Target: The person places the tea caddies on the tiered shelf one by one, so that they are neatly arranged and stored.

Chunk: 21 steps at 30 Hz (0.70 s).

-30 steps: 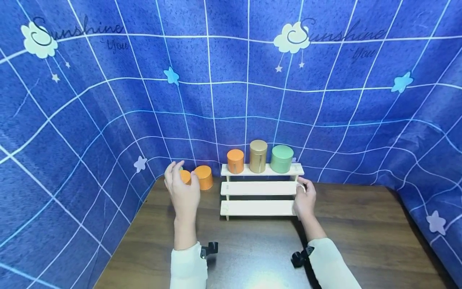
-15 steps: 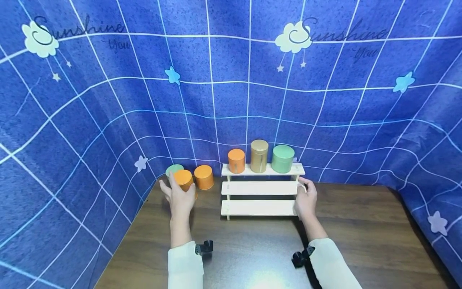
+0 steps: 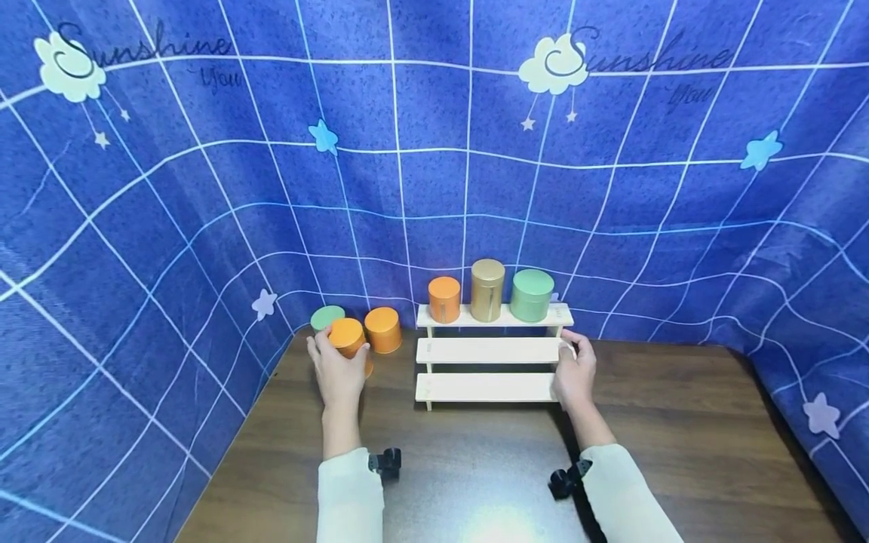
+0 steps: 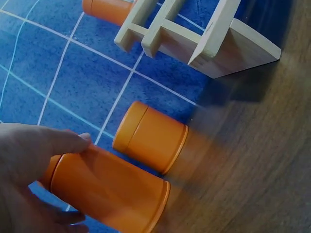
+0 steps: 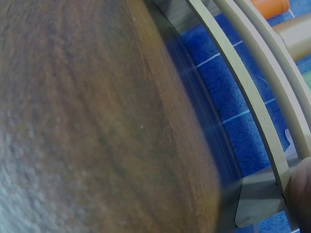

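Observation:
My left hand point(image 3: 339, 378) is around the upper part of a tall orange canister point(image 4: 109, 189), thumb on one side and fingers on the other. Close beside it stands a shorter orange canister point(image 3: 384, 332), with a green-lidded canister point(image 3: 327, 317) behind to the left, partly hidden. A three-tier pale wooden display rack point(image 3: 486, 350) stands in the middle, and my right hand point(image 3: 575, 375) holds its right end. On its top tier stand an orange canister point(image 3: 444, 300), a taller gold canister point(image 3: 487, 291) and a green canister point(image 3: 532, 296).
The brown wooden table point(image 3: 468, 467) runs under everything, its back edge meeting a blue gridded cloth point(image 3: 434, 181) that hangs behind and along both sides. A black strap camera point(image 3: 388, 464) sits on the left wrist, another point(image 3: 566, 483) on the right.
My left hand has come down a little from over the canisters and taken hold of the tall orange one, uncovering the green lid. My right hand stays on the rack.

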Each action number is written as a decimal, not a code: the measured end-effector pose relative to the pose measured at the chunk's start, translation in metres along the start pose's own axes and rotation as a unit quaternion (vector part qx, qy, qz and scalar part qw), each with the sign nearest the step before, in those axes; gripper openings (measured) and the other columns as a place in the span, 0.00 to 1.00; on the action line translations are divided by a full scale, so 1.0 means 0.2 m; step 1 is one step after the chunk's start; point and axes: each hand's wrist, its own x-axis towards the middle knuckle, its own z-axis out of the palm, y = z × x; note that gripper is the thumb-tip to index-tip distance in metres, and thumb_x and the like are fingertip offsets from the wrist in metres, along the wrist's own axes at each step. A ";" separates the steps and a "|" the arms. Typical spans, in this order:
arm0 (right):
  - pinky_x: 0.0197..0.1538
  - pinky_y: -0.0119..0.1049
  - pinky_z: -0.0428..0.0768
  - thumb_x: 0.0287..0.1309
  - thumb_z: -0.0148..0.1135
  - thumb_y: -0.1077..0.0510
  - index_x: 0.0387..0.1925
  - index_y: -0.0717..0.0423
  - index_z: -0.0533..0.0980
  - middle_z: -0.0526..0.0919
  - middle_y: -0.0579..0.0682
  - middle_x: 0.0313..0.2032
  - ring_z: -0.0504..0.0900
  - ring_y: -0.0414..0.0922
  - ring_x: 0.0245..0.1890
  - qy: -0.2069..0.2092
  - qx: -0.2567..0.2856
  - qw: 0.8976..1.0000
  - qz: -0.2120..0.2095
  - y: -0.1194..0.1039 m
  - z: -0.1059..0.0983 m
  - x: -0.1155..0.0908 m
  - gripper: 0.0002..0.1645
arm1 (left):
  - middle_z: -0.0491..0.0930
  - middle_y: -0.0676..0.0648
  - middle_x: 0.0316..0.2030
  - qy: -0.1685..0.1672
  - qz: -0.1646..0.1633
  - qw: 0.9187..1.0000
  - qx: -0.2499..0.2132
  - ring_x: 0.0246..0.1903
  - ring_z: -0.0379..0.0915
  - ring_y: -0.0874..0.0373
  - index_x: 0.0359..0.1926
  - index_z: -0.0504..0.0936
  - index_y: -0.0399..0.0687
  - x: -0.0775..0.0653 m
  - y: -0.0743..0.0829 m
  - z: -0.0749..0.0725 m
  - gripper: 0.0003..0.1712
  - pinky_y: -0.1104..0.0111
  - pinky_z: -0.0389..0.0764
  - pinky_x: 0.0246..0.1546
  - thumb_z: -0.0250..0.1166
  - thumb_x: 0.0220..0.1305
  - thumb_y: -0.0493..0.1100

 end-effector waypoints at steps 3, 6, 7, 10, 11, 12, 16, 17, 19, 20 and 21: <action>0.48 0.23 0.71 0.75 0.50 0.66 0.62 0.64 0.78 0.80 0.61 0.61 0.72 0.42 0.48 -0.001 -0.004 1.000 -0.005 0.00 0.00 0.00 0.20 | 0.66 0.31 0.75 0.013 0.007 1.000 -0.004 0.76 0.62 0.32 0.75 0.63 0.47 0.00 -0.01 0.00 0.48 0.39 0.64 0.76 0.80 0.59 0.42; 0.51 0.25 0.70 0.75 0.50 0.67 0.62 0.64 0.78 0.80 0.62 0.61 0.72 0.44 0.52 0.001 -0.002 1.000 -0.008 0.00 0.00 0.00 0.20 | 0.72 0.33 0.72 0.020 0.009 1.000 -0.008 0.72 0.67 0.33 0.75 0.64 0.47 0.00 -0.01 0.00 0.48 0.40 0.66 0.75 0.80 0.58 0.43; 0.52 0.25 0.70 0.74 0.50 0.68 0.62 0.65 0.78 0.80 0.62 0.61 0.72 0.44 0.53 0.002 0.000 1.000 -0.008 0.01 0.00 0.00 0.20 | 0.72 0.33 0.72 0.021 0.012 1.000 -0.010 0.72 0.68 0.33 0.75 0.65 0.46 0.00 -0.01 -0.01 0.48 0.40 0.66 0.75 0.80 0.58 0.43; 0.54 0.25 0.69 0.74 0.50 0.69 0.61 0.66 0.77 0.80 0.62 0.60 0.71 0.42 0.54 0.006 0.002 1.000 -0.011 0.01 0.00 0.01 0.20 | 0.73 0.33 0.71 0.021 0.021 0.999 -0.019 0.71 0.69 0.34 0.74 0.66 0.45 0.00 0.01 -0.02 0.47 0.41 0.67 0.75 0.80 0.58 0.44; 0.54 0.25 0.69 0.74 0.50 0.69 0.61 0.67 0.77 0.80 0.62 0.60 0.72 0.42 0.54 0.007 0.004 1.000 -0.012 0.01 0.01 0.01 0.20 | 0.74 0.34 0.70 0.021 0.025 0.999 -0.023 0.71 0.69 0.34 0.74 0.66 0.45 0.00 0.02 -0.02 0.47 0.41 0.67 0.74 0.80 0.58 0.44; 0.53 0.24 0.69 0.73 0.49 0.69 0.61 0.67 0.77 0.79 0.63 0.60 0.72 0.41 0.53 0.007 0.005 1.000 -0.013 0.01 0.01 0.01 0.20 | 0.75 0.34 0.69 0.022 0.029 0.999 -0.029 0.70 0.70 0.34 0.74 0.67 0.45 0.00 0.02 -0.03 0.47 0.41 0.68 0.74 0.80 0.58 0.45; 0.52 0.22 0.70 0.73 0.50 0.69 0.61 0.69 0.76 0.79 0.63 0.59 0.72 0.39 0.51 0.008 0.007 1.000 -0.019 0.01 0.00 0.02 0.19 | 0.77 0.35 0.67 0.022 0.044 0.998 -0.048 0.69 0.72 0.36 0.73 0.69 0.45 0.00 0.06 -0.05 0.46 0.43 0.69 0.74 0.81 0.58 0.45; 0.51 0.22 0.70 0.74 0.50 0.68 0.61 0.69 0.76 0.79 0.63 0.58 0.72 0.39 0.50 0.007 0.008 1.000 -0.019 0.02 0.00 0.02 0.19 | 0.77 0.35 0.67 0.021 0.045 0.997 -0.051 0.69 0.72 0.36 0.73 0.69 0.45 0.00 0.06 -0.05 0.46 0.43 0.69 0.74 0.81 0.57 0.45; 0.49 0.21 0.70 0.74 0.50 0.68 0.61 0.69 0.76 0.79 0.61 0.58 0.72 0.38 0.48 0.008 0.005 1.000 -0.018 0.02 0.00 0.02 0.19 | 0.77 0.35 0.67 0.015 0.043 0.997 -0.059 0.69 0.73 0.37 0.74 0.69 0.46 0.00 0.08 -0.07 0.46 0.44 0.69 0.74 0.81 0.57 0.46; 0.48 0.22 0.71 0.74 0.50 0.67 0.61 0.68 0.77 0.79 0.60 0.58 0.72 0.37 0.46 0.008 0.006 1.000 -0.016 0.02 0.00 0.02 0.19 | 0.77 0.36 0.68 0.012 0.042 0.997 -0.062 0.69 0.73 0.38 0.74 0.69 0.47 -0.01 0.09 -0.07 0.46 0.44 0.69 0.74 0.81 0.57 0.46; 0.47 0.21 0.71 0.75 0.50 0.67 0.61 0.68 0.77 0.79 0.60 0.58 0.72 0.37 0.45 0.008 0.005 1.000 -0.015 0.03 0.00 0.02 0.19 | 0.77 0.36 0.68 0.007 0.040 0.997 -0.065 0.69 0.73 0.39 0.74 0.69 0.47 -0.01 0.10 -0.08 0.47 0.45 0.70 0.74 0.81 0.58 0.47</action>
